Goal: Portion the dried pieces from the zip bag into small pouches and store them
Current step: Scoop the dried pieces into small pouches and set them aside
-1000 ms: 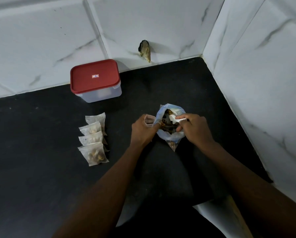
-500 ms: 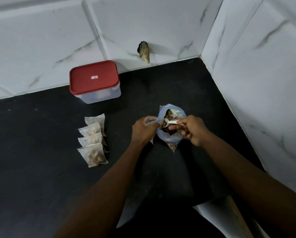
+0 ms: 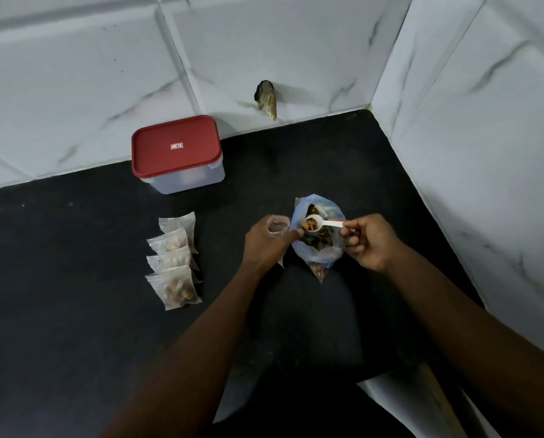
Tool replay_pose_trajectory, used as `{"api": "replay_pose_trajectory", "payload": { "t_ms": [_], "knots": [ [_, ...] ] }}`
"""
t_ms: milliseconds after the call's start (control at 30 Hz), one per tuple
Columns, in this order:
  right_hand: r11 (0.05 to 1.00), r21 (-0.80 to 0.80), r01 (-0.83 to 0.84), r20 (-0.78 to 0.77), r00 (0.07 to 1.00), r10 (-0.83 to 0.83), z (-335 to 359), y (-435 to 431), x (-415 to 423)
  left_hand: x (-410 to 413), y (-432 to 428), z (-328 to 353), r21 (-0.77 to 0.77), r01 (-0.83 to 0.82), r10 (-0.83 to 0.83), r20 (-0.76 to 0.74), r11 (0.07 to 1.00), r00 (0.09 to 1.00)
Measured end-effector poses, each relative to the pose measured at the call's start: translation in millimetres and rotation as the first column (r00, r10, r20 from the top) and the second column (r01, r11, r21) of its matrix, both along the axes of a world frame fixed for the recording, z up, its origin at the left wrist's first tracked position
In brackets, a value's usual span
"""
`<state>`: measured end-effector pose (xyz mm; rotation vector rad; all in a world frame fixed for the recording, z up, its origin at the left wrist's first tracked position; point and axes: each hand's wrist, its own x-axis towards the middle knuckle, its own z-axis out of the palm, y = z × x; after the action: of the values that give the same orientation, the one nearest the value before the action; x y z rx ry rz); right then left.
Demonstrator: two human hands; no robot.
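Note:
An open zip bag [image 3: 315, 256] of dark dried pieces stands on the black counter [image 3: 74, 327]. My right hand [image 3: 370, 241] pinches the handle of a small white scoop [image 3: 316, 223] loaded with brown pieces, held over the bag's mouth. My left hand [image 3: 266, 245] grips a small clear pouch [image 3: 277, 226] with its mouth held open, just left of the scoop. Several filled pouches [image 3: 173, 263] lie overlapping in a row to the left.
A clear box with a red lid [image 3: 177, 153] stands shut at the back against the white marble-tiled wall [image 3: 74, 74]. A tiled side wall [image 3: 485, 153] bounds the counter on the right. A chipped hole [image 3: 267, 98] marks the back wall.
My right hand has drawn the scoop up out of the zip bag, now filled with pieces, and turned it toward the open pouch. My left hand has stayed put.

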<state>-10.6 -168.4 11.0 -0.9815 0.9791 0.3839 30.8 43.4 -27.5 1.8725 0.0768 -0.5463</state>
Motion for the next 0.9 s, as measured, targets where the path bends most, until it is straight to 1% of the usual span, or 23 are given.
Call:
{"api": "replay_pose_trajectory", "payload": {
  "t_ms": [167, 333, 433, 533, 600, 633, 667, 733, 800, 833, 867, 900],
  "knots": [
    [0.996, 0.091, 0.013, 0.057, 0.998, -0.019, -3.3, -8.7, -6.2, -6.7, 9.5, -3.1, -0.022, 0.071, -0.07, 0.036, 0.997, 0.997],
    [0.992, 0.123, -0.02, 0.111, 0.994, 0.006, 4.0, -3.0, -9.1, -13.8, 23.1, -3.6, -0.086, 0.103, -0.099, 0.055, 0.991, 0.994],
    [0.992, 0.118, -0.04, 0.138, 0.99, 0.023, 12.2, 7.6, -7.9, -16.9, 30.0, -5.4, -0.047, 0.105, -0.1, 0.095, 0.993, 0.99],
    [0.992, 0.067, -0.109, 0.222, 0.971, 0.091, 25.2, 21.9, -10.1, -19.4, 31.7, -4.8, -0.027, 0.106, -0.102, 0.12, 0.994, 0.988],
    [0.978, -0.018, -0.208, 0.283, 0.937, 0.204, 32.2, 31.4, -13.0, -20.7, 31.0, -4.4, -0.026, 0.108, -0.104, 0.126, 0.994, 0.986],
    [0.96, -0.09, -0.266, 0.307, 0.909, 0.281, 34.3, 36.3, -14.4, -21.3, 30.9, -4.2, -0.028, 0.112, -0.108, 0.124, 0.993, 0.986],
    [0.929, -0.184, -0.32, 0.319, 0.875, 0.365, 36.0, 41.2, -15.8, -22.1, 30.3, -3.9, -0.031, 0.119, -0.114, 0.123, 0.992, 0.986],
    [0.837, -0.378, -0.395, 0.303, 0.802, 0.515, 36.7, 50.2, -17.9, -23.8, 29.8, -3.8, -0.039, 0.135, -0.129, 0.13, 0.99, 0.983],
    [0.746, -0.51, -0.429, 0.27, 0.743, 0.612, 33.5, 56.2, -20.2, -25.3, 29.4, -3.9, -0.044, 0.144, -0.137, 0.141, 0.989, 0.981],
    [0.686, -0.584, -0.434, 0.255, 0.704, 0.663, 30.8, 57.6, -22.0, -26.1, 29.1, -3.5, -0.046, 0.149, -0.141, 0.149, 0.988, 0.979],
    [0.6, -0.674, -0.431, 0.234, 0.646, 0.727, 26.9, 58.0, -24.6, -27.1, 29.0, -3.3, -0.046, 0.15, -0.141, 0.154, 0.988, 0.978],
    [0.483, -0.775, -0.407, 0.201, 0.566, 0.8, 22.4, 57.6, -27.7, -28.0, 29.1, -3.5, -0.046, 0.145, -0.136, 0.153, 0.988, 0.979]
  ]
}}
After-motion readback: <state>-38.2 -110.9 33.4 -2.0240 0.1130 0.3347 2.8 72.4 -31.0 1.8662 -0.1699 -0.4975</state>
